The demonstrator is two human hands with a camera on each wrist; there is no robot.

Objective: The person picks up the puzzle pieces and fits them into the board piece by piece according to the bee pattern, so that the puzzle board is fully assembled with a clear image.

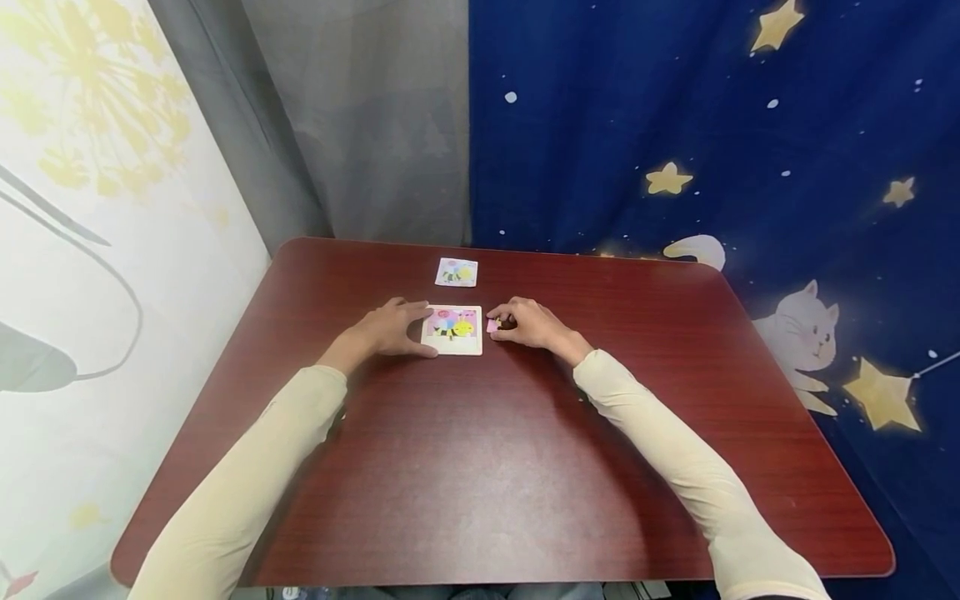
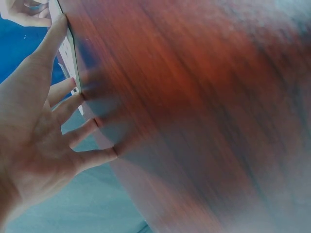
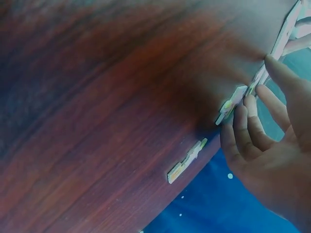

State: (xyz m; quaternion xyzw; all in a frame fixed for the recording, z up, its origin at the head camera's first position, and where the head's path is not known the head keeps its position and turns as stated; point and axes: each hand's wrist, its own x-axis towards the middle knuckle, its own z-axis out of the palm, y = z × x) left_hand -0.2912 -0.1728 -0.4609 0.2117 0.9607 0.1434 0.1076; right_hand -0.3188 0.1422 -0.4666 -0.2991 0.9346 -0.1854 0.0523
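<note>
A pale-framed puzzle board [image 1: 452, 346] with a pink, yellow and black bee picture lies flat on the table. My left hand [image 1: 390, 327] rests at its left side, thumb by the near corner and forefinger by the far one, the other fingers spread straight onto the tabletop in the left wrist view. Just right of the board, my right hand [image 1: 531, 323] pinches a small pink puzzle piece [image 1: 492, 325] between thumb and fingers. In the right wrist view, one loose puzzle piece [image 3: 231, 105] lies right by the fingertips and another piece [image 3: 187, 161] lies farther off.
Beyond the board lies a white card [image 1: 456, 272] with a similar bee picture. The reddish-brown table [image 1: 480, 467] has rounded corners. Behind it hang a grey curtain [image 1: 382, 125] and a blue star-patterned curtain [image 1: 585, 125]; a white patterned surface [image 1: 90, 275] stands at the left.
</note>
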